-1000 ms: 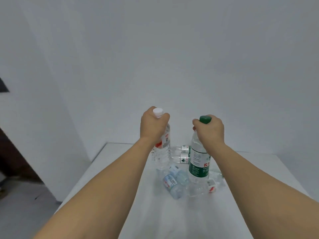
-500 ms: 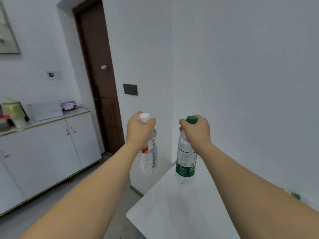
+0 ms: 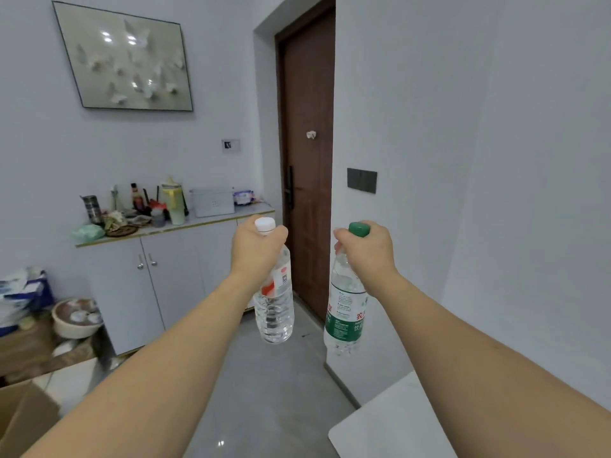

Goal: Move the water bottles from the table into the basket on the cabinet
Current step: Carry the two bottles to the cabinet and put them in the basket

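My left hand [image 3: 256, 249] grips the neck of a clear water bottle with a white cap and red label [image 3: 274, 305], which hangs upright in the air. My right hand [image 3: 368, 251] grips the neck of a second bottle with a green cap and green label [image 3: 345, 312], also hanging above the floor. A white basket [image 3: 213, 202] stands on the white cabinet [image 3: 158, 279] against the far wall, to the left of both hands. Only a corner of the white table [image 3: 390, 424] shows at the lower right.
The cabinet top carries a yellow jug [image 3: 172, 201], a steel cup [image 3: 91, 206], bottles and clutter. A brown door [image 3: 309, 166] is beyond the hands. A bowl [image 3: 77, 317] and boxes sit at the left, a cardboard box [image 3: 23, 414] at the lower left. Grey floor lies between.
The view has swung left from the table toward the cabinet and door. Both hands have carried their bottles off the table and out over the floor.
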Demonstrator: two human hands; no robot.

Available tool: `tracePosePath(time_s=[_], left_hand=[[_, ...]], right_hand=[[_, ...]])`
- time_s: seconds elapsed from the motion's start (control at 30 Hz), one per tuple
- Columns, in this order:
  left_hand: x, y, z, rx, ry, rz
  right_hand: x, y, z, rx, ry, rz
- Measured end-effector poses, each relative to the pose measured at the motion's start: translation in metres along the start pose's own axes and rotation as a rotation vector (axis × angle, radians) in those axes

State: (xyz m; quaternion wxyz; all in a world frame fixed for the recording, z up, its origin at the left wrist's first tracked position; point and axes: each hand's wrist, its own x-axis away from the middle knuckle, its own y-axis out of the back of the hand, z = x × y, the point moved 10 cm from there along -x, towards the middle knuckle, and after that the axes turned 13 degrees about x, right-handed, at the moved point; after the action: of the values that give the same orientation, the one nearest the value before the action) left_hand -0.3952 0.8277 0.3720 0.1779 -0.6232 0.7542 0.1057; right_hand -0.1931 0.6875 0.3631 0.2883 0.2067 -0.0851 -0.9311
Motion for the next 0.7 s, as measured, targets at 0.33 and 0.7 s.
tracePosePath(time_s=[0.33,0.7], left_hand=[[-0.093,-0.03,0.045,-0.009,0.021,-0.005],[-0.235,-0.029,0.072,0.042,0.026,-0.039]], right_hand=[[-0.101,-0.07,-0.005,0.001,0.059,0.027],[-0.227,-0.166,-0.001,-0.03,0.087,0.085]])
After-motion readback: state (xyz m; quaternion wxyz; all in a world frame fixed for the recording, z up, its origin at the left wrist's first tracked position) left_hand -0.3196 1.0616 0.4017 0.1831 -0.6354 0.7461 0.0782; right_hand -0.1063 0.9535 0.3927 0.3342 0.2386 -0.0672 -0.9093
